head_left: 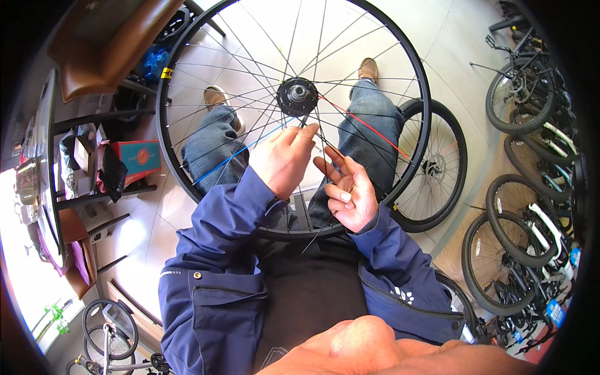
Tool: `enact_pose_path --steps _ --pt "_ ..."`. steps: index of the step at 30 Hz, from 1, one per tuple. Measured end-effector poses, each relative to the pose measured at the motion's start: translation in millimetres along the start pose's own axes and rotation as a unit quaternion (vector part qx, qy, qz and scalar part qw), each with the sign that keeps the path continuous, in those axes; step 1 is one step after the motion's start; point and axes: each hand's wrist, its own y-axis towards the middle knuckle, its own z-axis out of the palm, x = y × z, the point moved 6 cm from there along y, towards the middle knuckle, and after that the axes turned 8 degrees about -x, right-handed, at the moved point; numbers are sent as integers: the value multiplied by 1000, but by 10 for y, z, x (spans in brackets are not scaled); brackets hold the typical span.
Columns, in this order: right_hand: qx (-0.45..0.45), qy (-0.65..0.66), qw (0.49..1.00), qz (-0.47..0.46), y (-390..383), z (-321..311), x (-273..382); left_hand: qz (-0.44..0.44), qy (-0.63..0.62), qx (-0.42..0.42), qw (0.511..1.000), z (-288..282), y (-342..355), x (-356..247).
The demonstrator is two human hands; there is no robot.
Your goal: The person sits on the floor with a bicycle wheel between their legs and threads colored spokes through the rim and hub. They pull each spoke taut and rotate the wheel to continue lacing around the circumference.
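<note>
Resting upright across the lap, lower rim edge against the thighs: a bare spoked wheel [294, 97], black rim, dark hub [297, 96] at its centre, one blue spoke [240, 152] and one red spoke [365, 127] among the black ones. Pinching a thin black spoke just below the hub: the left hand [282, 161], thumb and fingertips closing on it, the grip looking light. Hovering just beside it, nearer the lower rim edge: the right hand [349, 190], palm up, fingers spread and holding nothing, fingertips brushing among the crossing spokes.

Risks, judging from this: the pinched spoke slipping out of such a light grip and springing against its neighbours; a fingertip of the open hand getting nipped where spokes are crossing; the wheel rolling off the knees, being steadied only by the legs.

Standing behind the far rim edge on the tiled floor: a second wheel with tyre [431, 165]. Lining the right side: parked bicycles [525, 187]. At the left: a cluttered shelf [94, 162].
</note>
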Motion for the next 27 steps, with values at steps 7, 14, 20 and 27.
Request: enact_pose_path --steps 7,14,20,27 --pt "-23 -95 994 -42 -188 32 22 25 33 -24 999 95 15 31" --pt "-13 -146 979 -139 -901 -215 388 37 12 -28 999 105 7 71" --pt "-43 -376 838 -393 -1551 -257 1405 34 -3 -26 999 106 -11 100" --pt "-158 -742 518 -395 -1198 -250 906 29 2 -24 999 108 -28 114"
